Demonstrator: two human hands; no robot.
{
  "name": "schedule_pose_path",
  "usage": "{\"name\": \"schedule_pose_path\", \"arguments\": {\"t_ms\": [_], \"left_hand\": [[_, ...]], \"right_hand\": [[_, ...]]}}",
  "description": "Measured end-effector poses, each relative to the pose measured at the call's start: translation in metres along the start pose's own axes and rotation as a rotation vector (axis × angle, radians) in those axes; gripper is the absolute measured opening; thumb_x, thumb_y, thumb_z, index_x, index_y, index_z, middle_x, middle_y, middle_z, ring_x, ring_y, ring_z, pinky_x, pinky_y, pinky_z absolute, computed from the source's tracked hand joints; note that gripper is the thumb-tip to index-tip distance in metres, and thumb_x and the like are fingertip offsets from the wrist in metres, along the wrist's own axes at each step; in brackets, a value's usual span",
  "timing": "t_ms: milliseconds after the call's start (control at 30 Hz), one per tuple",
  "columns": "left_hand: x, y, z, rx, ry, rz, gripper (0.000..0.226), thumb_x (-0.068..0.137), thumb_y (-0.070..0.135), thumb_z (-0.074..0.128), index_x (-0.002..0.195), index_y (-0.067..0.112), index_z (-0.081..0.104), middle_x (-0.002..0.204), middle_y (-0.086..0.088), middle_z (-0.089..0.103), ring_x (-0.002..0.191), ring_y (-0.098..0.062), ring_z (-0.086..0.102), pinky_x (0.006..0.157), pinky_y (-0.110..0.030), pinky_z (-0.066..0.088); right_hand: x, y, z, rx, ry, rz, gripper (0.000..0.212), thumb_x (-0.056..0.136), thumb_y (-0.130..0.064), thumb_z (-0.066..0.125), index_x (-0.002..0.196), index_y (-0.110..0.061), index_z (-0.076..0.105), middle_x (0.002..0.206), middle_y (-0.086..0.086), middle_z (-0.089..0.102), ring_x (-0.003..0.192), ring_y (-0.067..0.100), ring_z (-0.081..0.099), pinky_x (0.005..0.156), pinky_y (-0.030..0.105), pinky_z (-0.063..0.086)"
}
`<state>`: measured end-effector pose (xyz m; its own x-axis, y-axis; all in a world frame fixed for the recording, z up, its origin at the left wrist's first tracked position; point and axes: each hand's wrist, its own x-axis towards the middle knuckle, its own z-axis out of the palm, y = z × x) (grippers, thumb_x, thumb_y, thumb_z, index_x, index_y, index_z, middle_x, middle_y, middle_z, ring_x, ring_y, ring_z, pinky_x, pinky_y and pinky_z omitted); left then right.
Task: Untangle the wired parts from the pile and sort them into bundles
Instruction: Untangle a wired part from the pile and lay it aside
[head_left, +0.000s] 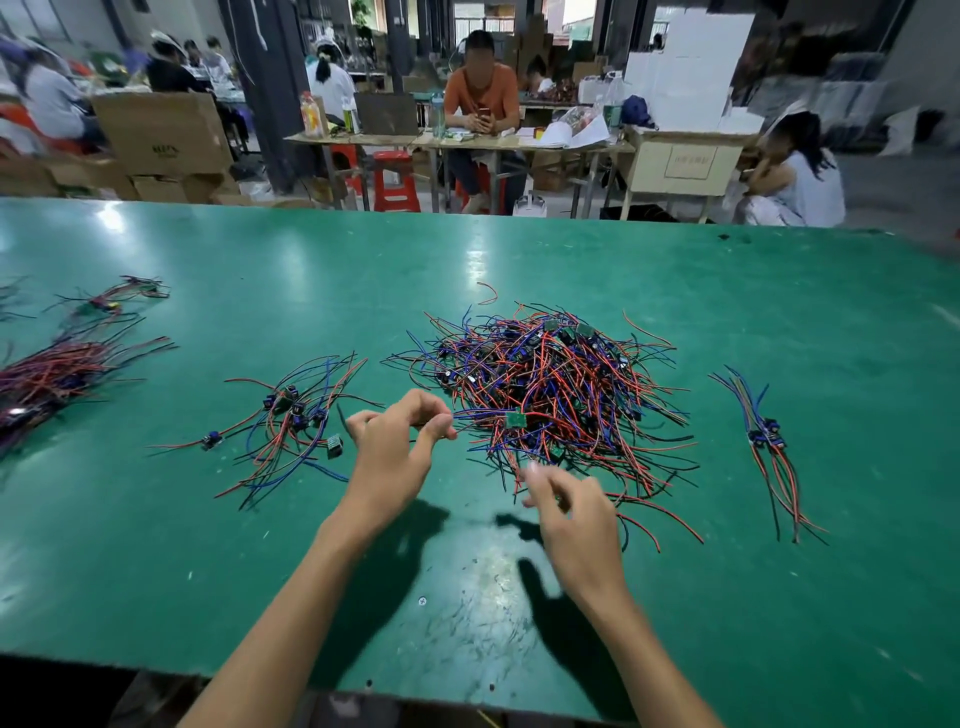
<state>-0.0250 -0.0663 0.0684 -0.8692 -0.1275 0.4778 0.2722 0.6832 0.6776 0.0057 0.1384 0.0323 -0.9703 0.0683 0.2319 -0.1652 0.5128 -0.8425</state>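
A tangled pile (550, 384) of red, blue and black wired parts lies at the middle of the green table (519, 260). My left hand (395, 452) is at the pile's left edge and pinches the wires of one part whose small green board (515, 420) hangs just right of my fingertips. My right hand (571, 514) hovers at the pile's near edge, blurred, its fingers loosely curled with nothing seen in them. A loose bundle (291, 421) lies left of my left hand. A small straight bundle (769, 441) lies to the right.
A bigger bundle (47, 379) and a few spread parts (111, 301) lie at the far left of the table. Beyond the far edge are other tables, cardboard boxes (161, 135), red stools (395, 182) and seated people.
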Motion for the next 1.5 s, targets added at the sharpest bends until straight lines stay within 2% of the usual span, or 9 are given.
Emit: {"name": "schedule_pose_path", "arguments": {"t_ms": [100, 167, 267, 400, 500, 667, 900, 1133, 1500], "left_hand": [[-0.008, 0.009, -0.010, 0.009, -0.070, 0.117, 0.010, 0.094, 0.024, 0.070, 0.090, 0.030, 0.064, 0.079, 0.022, 0.070, 0.082, -0.001, 0.065, 0.093, -0.021, 0.019], [-0.015, 0.012, -0.017, 0.029, -0.144, 0.192, 0.011, 0.089, 0.024, 0.076, 0.088, 0.031, 0.068, 0.082, 0.024, 0.068, 0.078, -0.001, 0.063, 0.091, -0.025, 0.022], [-0.025, 0.010, -0.025, 0.067, -0.253, 0.198, 0.012, 0.083, 0.023, 0.082, 0.086, 0.032, 0.075, 0.086, 0.020, 0.070, 0.073, -0.001, 0.062, 0.087, -0.030, 0.027], [-0.030, 0.014, -0.029, 0.101, -0.378, 0.135, 0.020, 0.087, 0.041, 0.075, 0.105, 0.033, 0.073, 0.097, 0.020, 0.071, 0.084, 0.001, 0.064, 0.085, -0.026, 0.046], [-0.029, 0.035, -0.017, -0.199, -0.406, -0.035, 0.033, 0.094, 0.045, 0.058, 0.119, 0.026, 0.068, 0.103, 0.012, 0.075, 0.095, -0.004, 0.069, 0.085, -0.023, 0.050], [-0.033, 0.056, 0.013, -0.670, -0.652, -0.321, 0.038, 0.098, 0.004, 0.059, 0.135, 0.012, 0.055, 0.093, -0.015, 0.066, 0.070, -0.018, 0.070, 0.069, -0.024, 0.055], [-0.046, 0.060, 0.038, -0.775, -0.454, -0.540, 0.037, 0.086, -0.004, 0.073, 0.120, 0.006, 0.063, 0.075, -0.009, 0.067, 0.059, -0.024, 0.070, 0.063, -0.032, 0.061], [-0.057, 0.063, 0.053, -0.848, -0.631, -0.582, 0.022, 0.096, 0.020, 0.068, 0.117, 0.014, 0.069, 0.107, -0.005, 0.071, 0.077, -0.030, 0.074, 0.066, -0.032, 0.060], [-0.065, 0.058, 0.091, -0.839, -0.403, -0.650, 0.011, 0.094, 0.007, 0.067, 0.097, 0.011, 0.077, 0.072, -0.002, 0.073, 0.056, -0.021, 0.070, 0.051, -0.024, 0.055]], "right_hand": [[0.019, -0.028, 0.002, 0.693, -0.096, 0.447, 0.048, 0.098, -0.061, 0.048, 0.102, -0.020, 0.071, 0.082, 0.000, 0.073, 0.053, 0.010, 0.051, 0.046, 0.020, 0.039], [0.028, -0.033, -0.001, 0.836, -0.069, 0.537, 0.033, 0.100, -0.043, 0.058, 0.100, -0.012, 0.068, 0.079, 0.003, 0.065, 0.049, 0.009, 0.050, 0.042, 0.020, 0.036], [0.027, -0.028, -0.009, 0.804, -0.112, 0.450, 0.019, 0.098, -0.027, 0.066, 0.099, -0.009, 0.071, 0.077, -0.004, 0.070, 0.055, 0.008, 0.057, 0.049, 0.019, 0.046], [0.018, -0.024, -0.019, 0.781, -0.237, 0.337, 0.020, 0.099, -0.027, 0.063, 0.110, -0.016, 0.074, 0.102, 0.004, 0.079, 0.068, 0.008, 0.063, 0.067, 0.015, 0.053], [0.012, -0.022, -0.022, 0.699, -0.294, 0.244, 0.022, 0.100, -0.030, 0.061, 0.114, -0.020, 0.073, 0.105, 0.001, 0.079, 0.075, 0.004, 0.064, 0.068, 0.013, 0.050], [0.009, -0.018, -0.029, 0.687, -0.303, 0.125, 0.018, 0.100, -0.016, 0.060, 0.111, -0.015, 0.074, 0.097, -0.001, 0.079, 0.078, 0.004, 0.066, 0.068, 0.013, 0.049], [0.014, 0.003, -0.034, 0.722, -0.099, 0.175, 0.017, 0.089, -0.006, 0.074, 0.105, -0.012, 0.075, 0.081, -0.006, 0.074, 0.073, 0.005, 0.064, 0.068, 0.012, 0.050], [0.012, 0.029, -0.033, 0.618, -0.098, 0.252, 0.014, 0.096, -0.019, 0.067, 0.096, -0.022, 0.081, 0.093, -0.002, 0.079, 0.077, 0.002, 0.067, 0.064, 0.009, 0.048], [0.002, 0.045, -0.023, 0.329, 0.049, 0.116, 0.015, 0.096, -0.021, 0.068, 0.094, -0.026, 0.081, 0.095, -0.006, 0.069, 0.089, 0.005, 0.067, 0.079, 0.025, 0.052]]}}
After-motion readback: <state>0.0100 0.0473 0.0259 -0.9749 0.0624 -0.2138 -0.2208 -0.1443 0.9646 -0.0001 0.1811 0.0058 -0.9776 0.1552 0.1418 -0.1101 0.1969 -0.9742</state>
